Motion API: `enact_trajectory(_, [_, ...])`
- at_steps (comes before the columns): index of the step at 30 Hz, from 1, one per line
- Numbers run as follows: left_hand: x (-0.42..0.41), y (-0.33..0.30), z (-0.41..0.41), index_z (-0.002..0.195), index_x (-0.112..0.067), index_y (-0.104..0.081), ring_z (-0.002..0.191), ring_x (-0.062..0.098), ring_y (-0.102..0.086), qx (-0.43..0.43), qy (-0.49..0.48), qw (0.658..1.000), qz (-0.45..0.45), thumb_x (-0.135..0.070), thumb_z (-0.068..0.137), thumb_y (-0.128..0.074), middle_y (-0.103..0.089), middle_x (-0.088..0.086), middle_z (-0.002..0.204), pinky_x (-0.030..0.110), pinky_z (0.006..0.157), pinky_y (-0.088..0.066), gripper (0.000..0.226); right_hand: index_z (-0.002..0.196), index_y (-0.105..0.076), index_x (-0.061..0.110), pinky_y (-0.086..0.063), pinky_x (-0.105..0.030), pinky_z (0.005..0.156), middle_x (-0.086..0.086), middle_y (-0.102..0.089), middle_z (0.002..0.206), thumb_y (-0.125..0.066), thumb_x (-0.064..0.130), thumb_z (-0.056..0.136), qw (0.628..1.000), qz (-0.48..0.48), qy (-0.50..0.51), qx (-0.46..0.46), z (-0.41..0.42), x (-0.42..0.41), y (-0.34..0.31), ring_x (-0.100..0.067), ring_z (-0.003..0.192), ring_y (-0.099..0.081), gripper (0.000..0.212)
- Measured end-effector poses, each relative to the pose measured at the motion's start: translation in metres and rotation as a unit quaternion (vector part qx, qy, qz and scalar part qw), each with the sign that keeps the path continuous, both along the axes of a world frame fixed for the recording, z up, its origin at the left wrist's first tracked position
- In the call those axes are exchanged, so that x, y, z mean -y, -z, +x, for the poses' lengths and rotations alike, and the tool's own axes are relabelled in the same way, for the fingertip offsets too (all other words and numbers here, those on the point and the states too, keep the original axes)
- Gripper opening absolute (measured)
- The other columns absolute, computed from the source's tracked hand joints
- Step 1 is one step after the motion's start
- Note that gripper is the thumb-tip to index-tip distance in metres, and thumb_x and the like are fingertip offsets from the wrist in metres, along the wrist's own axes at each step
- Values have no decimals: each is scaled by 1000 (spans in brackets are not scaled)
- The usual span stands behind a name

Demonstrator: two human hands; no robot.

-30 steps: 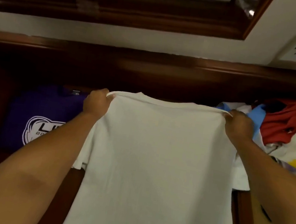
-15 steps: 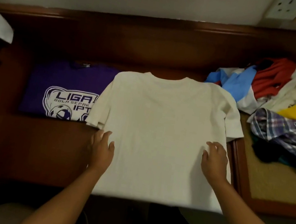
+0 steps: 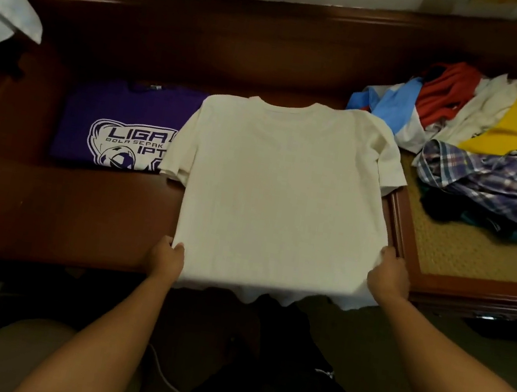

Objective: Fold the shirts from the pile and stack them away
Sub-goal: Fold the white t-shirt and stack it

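Plain cream cotton T-shirt (image 3: 280,196) lay flat, back up, on dark wooden bench (image 3: 55,211). Left hand (image 3: 166,257) and right hand (image 3: 388,277) each gripped hem corner. Folded purple shirt (image 3: 119,126) beside it read "LIGA BOLA SEPAK IPT". Mixed clothes pile (image 3: 483,136) sat right.

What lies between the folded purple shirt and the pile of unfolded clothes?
In the head view, the white shirt lies spread flat between the purple shirt and the pile, its sleeve overlapping the purple one.

A cream T-shirt (image 3: 280,196) lay flat on the dark wooden surface (image 3: 54,214), its sleeve overlapping a folded purple shirt (image 3: 119,126). The left hand (image 3: 166,257) and right hand (image 3: 388,275) gripped its lower corners. A clothes pile (image 3: 490,137) sat right.
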State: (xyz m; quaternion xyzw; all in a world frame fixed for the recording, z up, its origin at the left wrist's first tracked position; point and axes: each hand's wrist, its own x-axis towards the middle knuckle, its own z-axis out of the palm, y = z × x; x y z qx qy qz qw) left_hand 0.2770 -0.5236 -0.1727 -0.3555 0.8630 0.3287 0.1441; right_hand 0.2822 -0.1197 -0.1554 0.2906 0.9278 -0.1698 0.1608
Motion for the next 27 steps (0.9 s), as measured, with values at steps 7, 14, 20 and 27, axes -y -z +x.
enact_trajectory(7, [30,-7,5,118,1,-54,111,43,-54,17,-15,998,-52,-15,95,-53,-56,25,123,45,93,-46,28,121,-45,2,-47,-49,90,-24,-44,122,-54,-4,87,998,17,17,-51,11,-14,-4,-43,106,-51,36])
enact_trajectory(14, [-8,-3,21,139,-16,-43,133,29,-32,-47,274,936,-214,-30,91,-59,-38,10,145,43,107,-32,52,135,-45,7,-37,-45,102,-18,-42,141,-53,12,92,987,45,-131,-78,13,25,4,-33,128,-40,43])
enact_trajectory(20, [-31,6,21,149,-25,-27,143,26,-19,13,362,917,-166,-43,96,-49,-18,7,158,41,113,-27,60,150,-21,15,-23,-45,116,-13,-12,159,-40,33,101,977,-8,-214,18,13,52,17,-32,145,-14,55])
enact_trajectory(27, [-37,-10,5,145,-20,-34,138,27,-28,22,371,912,-173,-41,96,-48,-28,8,152,41,108,-31,55,148,-28,12,-26,-43,113,-12,-22,157,-43,31,101,981,-69,-179,12,7,42,7,-29,143,-22,53])
